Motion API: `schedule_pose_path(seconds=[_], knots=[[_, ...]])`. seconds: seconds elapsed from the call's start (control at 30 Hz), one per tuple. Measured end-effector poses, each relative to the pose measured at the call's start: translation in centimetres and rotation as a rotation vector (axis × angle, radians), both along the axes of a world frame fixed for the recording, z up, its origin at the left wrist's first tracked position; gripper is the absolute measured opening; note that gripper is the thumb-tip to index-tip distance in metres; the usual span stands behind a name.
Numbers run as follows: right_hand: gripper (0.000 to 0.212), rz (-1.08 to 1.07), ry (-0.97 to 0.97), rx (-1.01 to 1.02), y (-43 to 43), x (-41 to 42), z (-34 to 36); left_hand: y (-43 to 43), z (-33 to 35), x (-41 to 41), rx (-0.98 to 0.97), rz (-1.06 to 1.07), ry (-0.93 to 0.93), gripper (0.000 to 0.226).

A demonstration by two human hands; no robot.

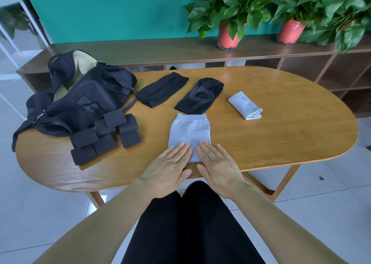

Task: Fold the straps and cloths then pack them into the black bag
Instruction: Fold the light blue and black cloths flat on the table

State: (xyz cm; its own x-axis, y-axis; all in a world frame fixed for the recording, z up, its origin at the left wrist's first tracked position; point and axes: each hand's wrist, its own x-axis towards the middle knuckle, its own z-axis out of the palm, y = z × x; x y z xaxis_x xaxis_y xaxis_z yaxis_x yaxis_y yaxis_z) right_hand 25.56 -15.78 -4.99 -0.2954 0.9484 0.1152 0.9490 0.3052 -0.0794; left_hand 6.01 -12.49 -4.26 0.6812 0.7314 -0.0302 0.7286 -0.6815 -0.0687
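Note:
A flat light-grey cloth (pixel 189 132) lies near the front edge of the wooden table (pixel 281 135). My left hand (pixel 169 168) and my right hand (pixel 219 168) lie flat on its near end, fingers straight, side by side. A second grey cloth (pixel 245 105) lies folded to the right. Two black cloths lie behind: a plain one (pixel 161 89) and one with a ring pattern (pixel 199 96). Several folded black perforated straps (pixel 104 138) are stacked at the left, in front of the open black bag (pixel 80 95).
A low wooden shelf unit (pixel 301 63) runs behind the table, with potted plants in red pots (pixel 228 35) on top. The table's right half is bare wood. My legs in black trousers are under the front edge.

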Motion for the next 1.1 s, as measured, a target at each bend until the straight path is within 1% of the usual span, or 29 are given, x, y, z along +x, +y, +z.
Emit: schedule_pose_path(seconds=[0.07,0.1,0.2,0.33,0.53,0.6,0.67,0.73,0.77,0.83,0.9,0.97,1.03,1.1], knots=[[0.082,0.025,0.094,0.002,0.0,0.2,0.5,0.0,0.1,-0.3,0.074,0.025,-0.014,0.068],[0.08,0.041,0.134,0.005,-0.1,0.2,0.8,0.0,0.1,-0.4,0.111,0.049,-0.027,0.064],[0.063,0.083,0.198,0.003,-0.6,-0.2,1.5,0.4,0.1,-1.1,0.204,0.112,-0.101,0.052],[0.049,0.131,0.272,0.014,-1.1,-1.2,1.8,1.0,0.8,-1.4,0.283,0.216,-0.131,0.048],[0.04,0.203,0.26,-0.019,-0.4,-2.2,1.9,2.1,0.9,-1.1,0.262,0.313,-0.088,0.05],[0.041,0.196,0.282,-0.018,-0.1,-2.1,2.1,2.6,1.0,-1.2,0.208,0.322,-0.046,0.054],[0.038,0.163,0.299,0.028,0.5,-1.3,2.5,2.8,1.3,-1.3,0.173,0.313,-0.043,0.057],[0.029,0.107,0.291,0.119,1.4,-0.1,2.8,2.9,1.5,-1.1,0.201,0.293,-0.091,0.054],[0.03,0.068,0.275,0.147,2.0,0.6,3.0,2.8,1.7,-0.8,0.234,0.276,-0.126,0.047],[0.034,-0.01,0.211,0.142,3.2,1.7,3.5,2.2,2.2,0.3,0.305,0.245,-0.199,0.031],[0.034,-0.063,0.128,0.085,4.0,2.5,3.7,1.5,2.8,1.5,0.325,0.258,-0.24,0.019],[0.035,-0.077,0.058,0.024,4.5,2.9,3.7,1.1,2.8,2.4,0.279,0.282,-0.205,0.01],[0.04,-0.074,0.024,-0.031,4.6,3.1,3.7,0.9,2.4,2.6,0.231,0.326,-0.153,0.01],[0.044,-0.063,0.017,-0.023,4.4,3.2,3.5,1.1,2.3,2.4,0.244,0.346,-0.111,0.008]])
